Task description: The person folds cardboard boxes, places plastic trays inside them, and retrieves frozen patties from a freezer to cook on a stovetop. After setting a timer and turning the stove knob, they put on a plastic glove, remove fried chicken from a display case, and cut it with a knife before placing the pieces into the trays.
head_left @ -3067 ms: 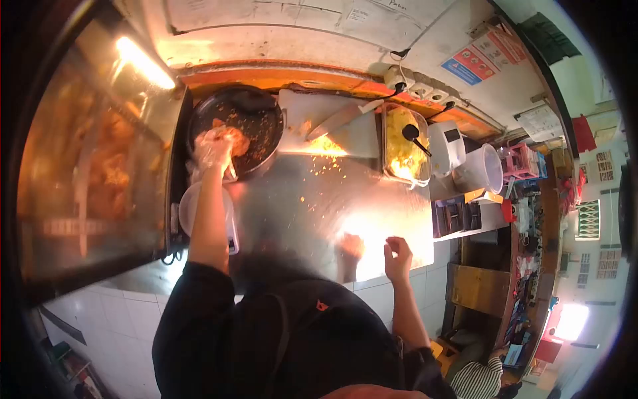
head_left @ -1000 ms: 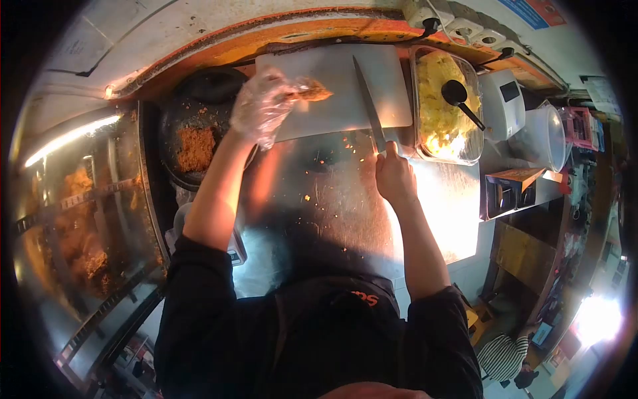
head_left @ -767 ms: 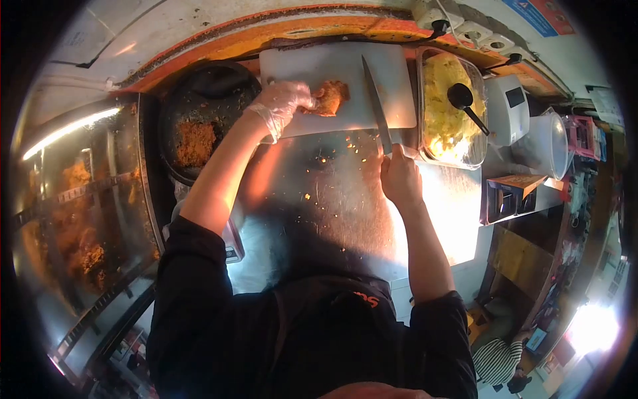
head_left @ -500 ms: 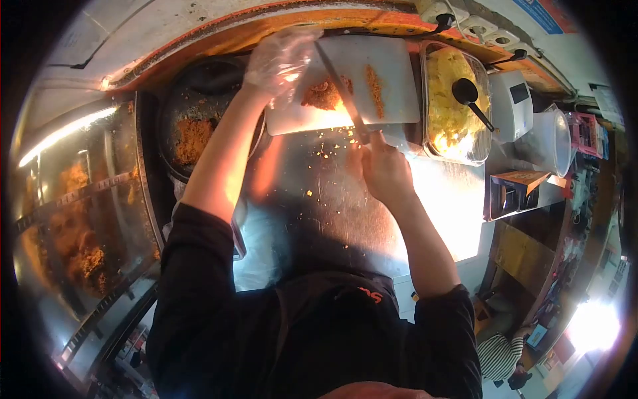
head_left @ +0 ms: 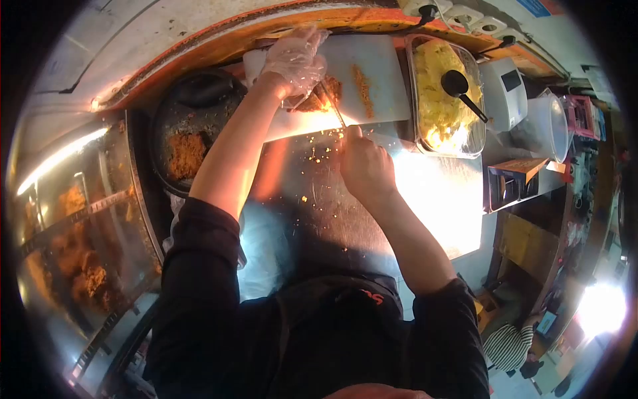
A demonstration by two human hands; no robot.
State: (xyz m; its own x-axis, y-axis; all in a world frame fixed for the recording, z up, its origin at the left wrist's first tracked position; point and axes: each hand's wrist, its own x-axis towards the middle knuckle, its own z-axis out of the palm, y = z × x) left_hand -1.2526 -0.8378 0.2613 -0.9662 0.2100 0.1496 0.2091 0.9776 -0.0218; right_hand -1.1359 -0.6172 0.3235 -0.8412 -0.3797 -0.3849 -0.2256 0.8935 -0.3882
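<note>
My right hand, bare, is wrapped round the handle of a long knife. The blade points away from me and lies over a crumbed, orange-brown piece of fried food on a white cutting board. My left hand wears a clear plastic glove. It is over the board's left part, by the knife's far end, fingers stretched out, and covers part of the food. Whether it touches the blade is hidden. A narrow line of crumbs lies on the board to the right of the knife.
Crumbs dot the metal counter. A black pan holding a browned piece stands left. Right of the board is a tub of yellow food with a black ladle. A glass case stands far left; sockets line the back.
The knife has moved left from the bare middle of the board onto the fried piece. My right hand shifted left with it; my left hand moved slightly right, over the food.
</note>
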